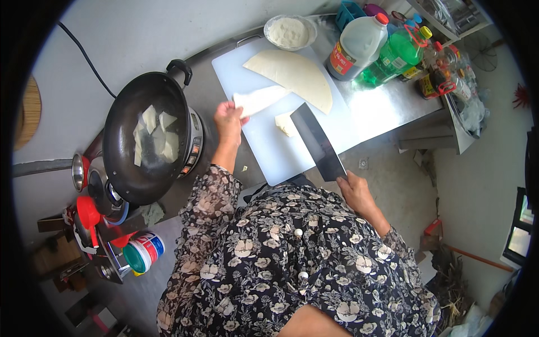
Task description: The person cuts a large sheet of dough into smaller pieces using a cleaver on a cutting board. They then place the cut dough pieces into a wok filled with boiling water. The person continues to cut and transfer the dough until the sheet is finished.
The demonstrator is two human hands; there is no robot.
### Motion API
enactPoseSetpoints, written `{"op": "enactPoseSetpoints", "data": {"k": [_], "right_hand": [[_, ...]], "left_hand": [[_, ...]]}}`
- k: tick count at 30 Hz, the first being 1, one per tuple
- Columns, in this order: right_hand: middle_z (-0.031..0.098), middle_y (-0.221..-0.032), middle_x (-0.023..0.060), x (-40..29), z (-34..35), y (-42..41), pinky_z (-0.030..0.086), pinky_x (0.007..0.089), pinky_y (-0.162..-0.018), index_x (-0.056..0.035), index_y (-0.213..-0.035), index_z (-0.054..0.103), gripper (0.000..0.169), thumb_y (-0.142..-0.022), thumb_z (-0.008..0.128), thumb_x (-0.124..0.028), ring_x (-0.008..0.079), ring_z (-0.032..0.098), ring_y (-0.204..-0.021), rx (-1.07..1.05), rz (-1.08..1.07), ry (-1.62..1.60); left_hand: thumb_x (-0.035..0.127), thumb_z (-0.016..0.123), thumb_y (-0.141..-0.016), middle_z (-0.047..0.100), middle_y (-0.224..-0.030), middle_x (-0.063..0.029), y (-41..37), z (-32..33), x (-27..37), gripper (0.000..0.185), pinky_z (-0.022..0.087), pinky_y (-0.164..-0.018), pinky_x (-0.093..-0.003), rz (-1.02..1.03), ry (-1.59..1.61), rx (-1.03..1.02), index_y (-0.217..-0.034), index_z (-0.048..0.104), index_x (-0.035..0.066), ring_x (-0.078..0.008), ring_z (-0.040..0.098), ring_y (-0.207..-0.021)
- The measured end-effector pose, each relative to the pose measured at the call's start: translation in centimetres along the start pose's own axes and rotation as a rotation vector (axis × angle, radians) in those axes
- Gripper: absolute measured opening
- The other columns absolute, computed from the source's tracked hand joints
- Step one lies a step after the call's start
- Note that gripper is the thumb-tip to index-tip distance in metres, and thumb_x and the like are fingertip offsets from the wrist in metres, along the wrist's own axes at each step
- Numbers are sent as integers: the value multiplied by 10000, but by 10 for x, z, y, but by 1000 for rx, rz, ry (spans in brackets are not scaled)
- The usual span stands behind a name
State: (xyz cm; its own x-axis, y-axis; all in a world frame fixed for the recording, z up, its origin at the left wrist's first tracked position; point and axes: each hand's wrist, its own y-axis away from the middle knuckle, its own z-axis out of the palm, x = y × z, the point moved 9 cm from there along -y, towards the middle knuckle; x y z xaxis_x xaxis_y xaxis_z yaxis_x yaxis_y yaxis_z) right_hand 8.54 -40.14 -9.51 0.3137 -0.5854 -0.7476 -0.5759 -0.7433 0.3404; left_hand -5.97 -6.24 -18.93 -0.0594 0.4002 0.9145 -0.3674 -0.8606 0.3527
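My left hand (229, 120) holds the near end of a long strip of dough (259, 100) above the white cutting board (280, 162). A cleaver (318, 145) is gripped by its handle in my right hand (357, 191), its broad blade over the board's right part. Beside the blade's tip lies a small piece of dough (285, 123). A large rolled-out sheet of dough (294, 76) with a curved edge rests on the far half of the board. Several flat dough pieces (149, 119) are in liquid in a black wok (122, 126) at the left.
A bowl of flour (290, 31) stands at the board's far edge. Large plastic bottles (360, 46) and smaller bottles crowd the counter at the right. The wok sits on an electric cooker (194, 143) with lit buttons. Left of it are a red ladle (88, 212) and a lidded pot (99, 181).
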Motion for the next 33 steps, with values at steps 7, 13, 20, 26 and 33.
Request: {"op": "enactPoseSetpoints", "data": {"k": [7,13,20,26,33], "right_hand": [[537,-656,266,-34,11,-43,421,459,-577,35,-807,499,225,-855,533,-181,437,550,-663,-28,-97,147],[557,-653,268,-67,44,-91,431,502,-614,38,-808,477,217,-850,522,-170,458,550,-672,-81,-257,184],[586,-672,270,-60,96,-121,475,496,-635,47,-877,465,184,-855,464,-136,440,587,-667,-160,-225,403],[603,-694,257,-76,112,-123,485,490,-640,27,-888,484,168,-852,441,-131,426,600,-680,-160,-228,479],[586,-650,261,-73,112,-124,480,489,-630,40,-878,469,192,-862,461,-151,433,591,-661,-131,-309,470]], "left_hand": [[111,605,-812,596,-913,-103,4,-42,-61,237,505,-582,-305,-202,-143,167,-1010,498,35,-202,611,-713],[162,635,-809,584,-866,-69,1,-45,-55,230,497,-606,-328,-233,-301,212,-971,541,30,-185,595,-745],[163,667,-777,584,-856,-63,-6,-50,-70,247,492,-600,-329,-305,-193,241,-964,568,34,-181,584,-770],[113,677,-740,605,-765,-54,-4,-58,-73,227,483,-535,-300,-100,-308,202,-922,585,14,-160,589,-651],[41,617,-771,647,-713,-85,51,-39,-18,131,475,-582,-250,144,-197,57,-876,588,-33,-116,609,-645]]}}
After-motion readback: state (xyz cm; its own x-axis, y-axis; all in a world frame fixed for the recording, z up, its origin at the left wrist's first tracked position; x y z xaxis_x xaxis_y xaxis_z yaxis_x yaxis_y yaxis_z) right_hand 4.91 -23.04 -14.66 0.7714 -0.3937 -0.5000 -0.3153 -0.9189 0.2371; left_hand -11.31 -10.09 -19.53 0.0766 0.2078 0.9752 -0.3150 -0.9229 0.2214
